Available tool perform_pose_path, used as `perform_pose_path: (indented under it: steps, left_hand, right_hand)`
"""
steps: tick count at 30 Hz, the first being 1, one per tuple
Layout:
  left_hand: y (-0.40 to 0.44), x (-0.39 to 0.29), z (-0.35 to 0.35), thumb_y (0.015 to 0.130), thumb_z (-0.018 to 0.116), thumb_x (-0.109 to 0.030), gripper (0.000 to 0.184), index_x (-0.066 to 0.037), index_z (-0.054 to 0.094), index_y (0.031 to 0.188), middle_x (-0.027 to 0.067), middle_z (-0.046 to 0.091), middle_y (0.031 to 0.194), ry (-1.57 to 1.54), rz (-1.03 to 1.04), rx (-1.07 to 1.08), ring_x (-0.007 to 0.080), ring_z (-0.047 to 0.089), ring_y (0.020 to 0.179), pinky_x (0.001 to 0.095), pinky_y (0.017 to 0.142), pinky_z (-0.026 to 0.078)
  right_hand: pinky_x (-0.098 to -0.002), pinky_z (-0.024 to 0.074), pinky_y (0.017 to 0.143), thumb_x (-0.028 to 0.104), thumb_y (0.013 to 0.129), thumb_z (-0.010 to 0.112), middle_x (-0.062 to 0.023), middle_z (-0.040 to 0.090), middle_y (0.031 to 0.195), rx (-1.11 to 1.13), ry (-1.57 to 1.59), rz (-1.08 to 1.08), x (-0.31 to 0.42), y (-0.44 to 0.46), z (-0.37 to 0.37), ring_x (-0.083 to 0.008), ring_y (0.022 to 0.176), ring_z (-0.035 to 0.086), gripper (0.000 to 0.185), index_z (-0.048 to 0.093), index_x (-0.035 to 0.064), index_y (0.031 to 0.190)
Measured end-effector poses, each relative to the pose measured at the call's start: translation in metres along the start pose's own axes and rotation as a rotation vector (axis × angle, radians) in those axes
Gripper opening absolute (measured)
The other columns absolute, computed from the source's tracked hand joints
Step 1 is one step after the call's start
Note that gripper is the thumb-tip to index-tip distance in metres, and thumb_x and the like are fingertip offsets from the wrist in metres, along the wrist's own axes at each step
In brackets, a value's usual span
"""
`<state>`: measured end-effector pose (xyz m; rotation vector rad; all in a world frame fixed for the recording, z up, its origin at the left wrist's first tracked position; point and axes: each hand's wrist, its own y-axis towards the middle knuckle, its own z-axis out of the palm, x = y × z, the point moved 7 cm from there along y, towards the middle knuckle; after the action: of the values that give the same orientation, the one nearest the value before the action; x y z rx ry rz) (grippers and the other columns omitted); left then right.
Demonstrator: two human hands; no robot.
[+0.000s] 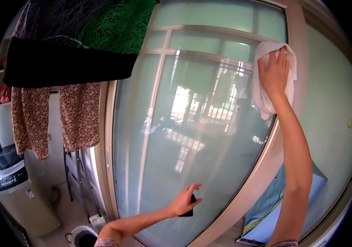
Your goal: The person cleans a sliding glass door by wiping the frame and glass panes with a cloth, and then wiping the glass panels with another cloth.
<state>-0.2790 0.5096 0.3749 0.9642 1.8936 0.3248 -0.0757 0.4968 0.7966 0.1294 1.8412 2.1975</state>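
My right hand (274,75) holds a white cloth (262,103) flat against the upper right of a glass door panel (209,136), where the glass meets its frame. Its fingers are spread over the cloth, and the cloth's lower end hangs in folds. Lower down, my left hand (184,202) is in front of the same panel with its fingers bent around a small black object (188,213). The palm covers part of that object, so its kind is unclear. Whether this hand touches the glass I cannot tell.
Patterned trousers (79,117) hang at the left beside a dark cloth (68,64) and green netting (116,26). Below are a washing machine (13,179), a ladder (81,181), a white jug (98,221) and a bucket (76,235). A blue panel (314,191) leans behind my right arm.
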Motion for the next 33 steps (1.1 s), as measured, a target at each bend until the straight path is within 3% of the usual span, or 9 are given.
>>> perform_pose_path:
  steps: [6, 10, 17, 19, 23, 25, 28, 31, 33]
  left_hand:
    - [0.067, -0.046, -0.071, 0.069, 0.076, -0.011, 0.072, -0.006, 0.037, 0.129, 0.017, 0.039, 0.122, 0.113, 0.179, -0.46, 0.0302, 0.048, 0.074, 0.0385, 0.069, 0.044]
    - [0.114, -0.083, -0.108, 0.064, 0.081, -0.014, 0.095, -0.006, 0.023, 0.139, 0.0208, 0.032, 0.131, 0.2, 0.228, -0.659, 0.0395, 0.052, 0.097, 0.0422, 0.077, 0.047]
    - [0.166, -0.039, -0.152, 0.061, 0.082, -0.017, 0.104, -0.006, 0.016, 0.14, 0.0236, 0.03, 0.131, 0.145, 0.049, -0.69, 0.0405, 0.044, 0.112, 0.0437, 0.087, 0.043]
    - [0.158, -0.036, -0.17, 0.068, 0.076, -0.021, 0.101, 0.0, 0.009, 0.14, 0.0282, 0.03, 0.129, 0.33, 0.247, -0.845, 0.0454, 0.045, 0.108, 0.0457, 0.085, 0.042]
    - [0.161, 0.002, -0.22, 0.078, 0.065, -0.014, 0.076, -0.004, 0.022, 0.14, 0.0223, 0.041, 0.119, 0.429, 0.223, -0.954, 0.0399, 0.048, 0.106, 0.042, 0.086, 0.041]
    - [0.161, 0.008, -0.251, 0.078, 0.062, -0.006, 0.066, -0.006, 0.034, 0.137, 0.018, 0.045, 0.115, 0.232, 0.18, -0.964, 0.0362, 0.05, 0.104, 0.0396, 0.085, 0.042]
    - [0.168, 0.02, -0.306, 0.064, 0.063, 0.005, 0.066, -0.018, 0.05, 0.125, 0.016, 0.049, 0.107, 0.595, 0.162, -1.116, 0.039, 0.055, 0.092, 0.0429, 0.079, 0.045]
    - [0.183, 0.038, -0.368, 0.066, 0.065, 0.0, 0.064, -0.022, 0.051, 0.125, 0.014, 0.05, 0.116, 0.819, 0.045, -1.084, 0.0364, 0.054, 0.101, 0.041, 0.085, 0.046]
    - [0.188, 0.044, -0.403, 0.07, 0.065, -0.008, 0.057, -0.019, 0.05, 0.124, 0.02, 0.054, 0.111, 1.051, 0.09, -1.111, 0.0374, 0.06, 0.087, 0.0444, 0.073, 0.049]
  right_hand:
    - [-0.0453, 0.0231, 0.108, 0.016, 0.08, 0.058, -0.0225, 0.031, 0.14, 0.145, 0.352, -0.256, 0.113, -0.045, 0.011, -0.0374, 0.128, 0.032, 0.045, 0.049, -0.0015, 0.121]
    - [-0.041, 0.0283, 0.106, 0.011, 0.08, 0.055, -0.018, 0.035, 0.14, 0.246, 0.762, -0.286, 0.183, -0.083, 0.028, -0.0346, 0.127, 0.035, 0.038, 0.055, 0.0017, 0.117]
    - [-0.0325, 0.0318, 0.102, 0.028, 0.09, 0.049, -0.0191, 0.031, 0.143, 0.585, 1.72, 0.37, 0.242, -0.118, 0.063, -0.0307, 0.127, 0.039, 0.043, 0.054, -0.0026, 0.12]
    - [-0.0317, 0.0295, 0.104, 0.034, 0.09, 0.048, -0.0218, 0.031, 0.142, 0.594, 1.905, 0.535, 0.261, -0.138, 0.068, -0.0309, 0.129, 0.036, 0.049, 0.054, -0.0046, 0.119]
    - [-0.0405, 0.0274, 0.105, 0.036, 0.091, 0.047, -0.0276, 0.03, 0.14, 0.342, 1.727, 0.661, 0.264, -0.166, 0.015, -0.037, 0.13, 0.031, 0.051, 0.05, -0.0021, 0.123]
    - [-0.0424, 0.0282, 0.104, 0.02, 0.091, 0.048, -0.0272, 0.034, 0.137, 0.239, 1.706, 0.669, 0.263, -0.187, -0.019, -0.0378, 0.129, 0.033, 0.038, 0.049, -0.0013, 0.122]
    - [-0.0426, 0.0309, 0.102, 0.005, 0.087, 0.047, -0.0249, 0.04, 0.133, 0.211, 1.689, 0.653, 0.273, -0.24, -0.045, -0.0367, 0.124, 0.04, 0.033, 0.049, -0.0048, 0.119]
    - [-0.0413, 0.0326, 0.101, 0.001, 0.086, 0.044, -0.0242, 0.042, 0.131, 0.269, 1.674, 0.546, 0.294, -0.283, -0.051, -0.0356, 0.122, 0.042, 0.034, 0.048, -0.0053, 0.119]
    - [-0.0394, 0.0394, 0.095, -0.002, 0.084, 0.043, -0.0231, 0.047, 0.127, 0.288, 1.615, 0.53, 0.305, -0.306, -0.044, -0.034, 0.116, 0.047, 0.034, 0.048, -0.0048, 0.118]
